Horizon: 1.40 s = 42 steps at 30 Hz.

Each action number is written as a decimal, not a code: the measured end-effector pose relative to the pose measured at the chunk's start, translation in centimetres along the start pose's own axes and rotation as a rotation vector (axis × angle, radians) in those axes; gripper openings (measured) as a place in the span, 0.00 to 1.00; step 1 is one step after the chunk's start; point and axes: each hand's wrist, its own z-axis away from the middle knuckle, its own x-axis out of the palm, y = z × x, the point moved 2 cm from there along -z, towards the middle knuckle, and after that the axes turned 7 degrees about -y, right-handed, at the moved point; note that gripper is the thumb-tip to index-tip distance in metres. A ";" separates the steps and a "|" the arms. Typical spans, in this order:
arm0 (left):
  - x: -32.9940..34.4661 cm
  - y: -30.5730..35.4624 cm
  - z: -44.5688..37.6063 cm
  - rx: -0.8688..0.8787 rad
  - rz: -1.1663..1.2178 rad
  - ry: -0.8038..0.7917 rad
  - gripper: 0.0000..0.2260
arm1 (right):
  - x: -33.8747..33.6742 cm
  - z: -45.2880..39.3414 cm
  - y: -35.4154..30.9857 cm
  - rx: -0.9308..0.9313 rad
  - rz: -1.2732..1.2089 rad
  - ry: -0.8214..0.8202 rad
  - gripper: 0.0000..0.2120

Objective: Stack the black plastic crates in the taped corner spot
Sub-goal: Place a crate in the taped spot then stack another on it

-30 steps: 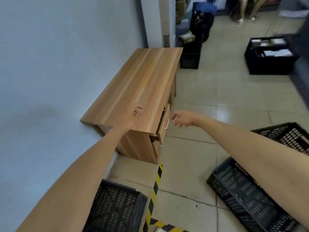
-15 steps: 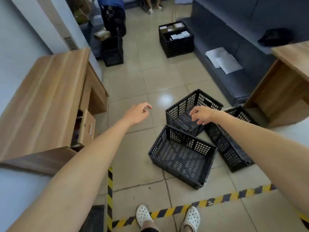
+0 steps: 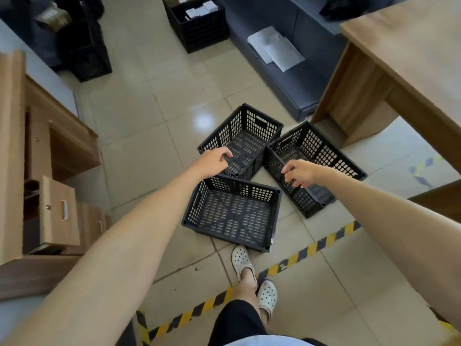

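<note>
Three empty black perforated crates sit on the tiled floor ahead of my feet. The nearest crate (image 3: 232,216) lies just beyond the yellow-black floor tape (image 3: 299,255). A second crate (image 3: 247,136) stands behind it, and a third crate (image 3: 321,151) lies to the right. My left hand (image 3: 215,161) hovers over the far left corner of the nearest crate, fingers curled, holding nothing. My right hand (image 3: 298,172) hangs above the third crate's near wall, fingers half curled and empty.
A wooden cabinet (image 3: 50,156) with an open drawer (image 3: 58,211) stands at the left. A wooden desk (image 3: 404,71) fills the right. Beyond lie a dark bench with papers (image 3: 277,48) and a filled black crate (image 3: 197,21). My white clogs (image 3: 252,273) stand by the tape.
My view has swung from the wall and cabinet to the floor crates. Both hands have dropped lower and closer to the crates, and I have stepped toward the tape.
</note>
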 end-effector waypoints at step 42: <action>14.2 -6.4 -6.3 -0.896 0.762 0.206 0.13 | -6.3 -25.7 -9.3 -0.232 0.800 -0.465 0.15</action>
